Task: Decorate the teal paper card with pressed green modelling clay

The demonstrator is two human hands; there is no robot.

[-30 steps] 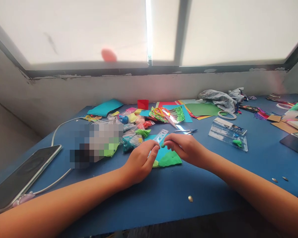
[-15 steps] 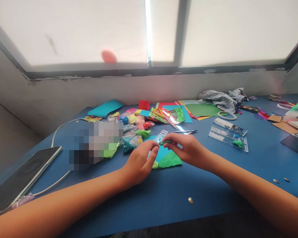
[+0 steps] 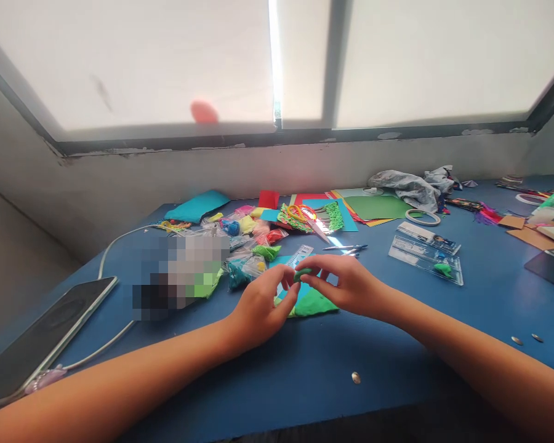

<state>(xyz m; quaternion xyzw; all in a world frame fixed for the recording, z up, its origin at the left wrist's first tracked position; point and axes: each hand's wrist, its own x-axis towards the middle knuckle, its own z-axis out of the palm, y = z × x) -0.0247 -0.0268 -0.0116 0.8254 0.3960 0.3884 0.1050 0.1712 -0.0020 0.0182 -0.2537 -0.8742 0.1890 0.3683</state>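
A small piece of dark green clay (image 3: 302, 275) is pinched between the fingertips of both hands, above the middle of the blue table. My left hand (image 3: 266, 303) grips its left end with thumb and fingers. From the right, my right hand (image 3: 348, 282) holds the other end between thumb and forefinger. Under the hands lies a light blue sheet (image 3: 305, 293) with a flat bright green piece (image 3: 316, 303) on it. A clear ruler (image 3: 300, 255) sticks out just beyond the fingers.
Bagged clay (image 3: 242, 271) and orange-handled scissors (image 3: 307, 216) lie beyond the hands. A phone (image 3: 50, 332) with a white cable is at the left. Clear packs (image 3: 425, 253) and a white ring (image 3: 422, 217) are at the right. A small metallic disc (image 3: 356, 378) lies near the front edge.
My left fingers have moved right and closed on the green clay, which was in my right hand alone. The clay now sits slightly lower, between both hands.
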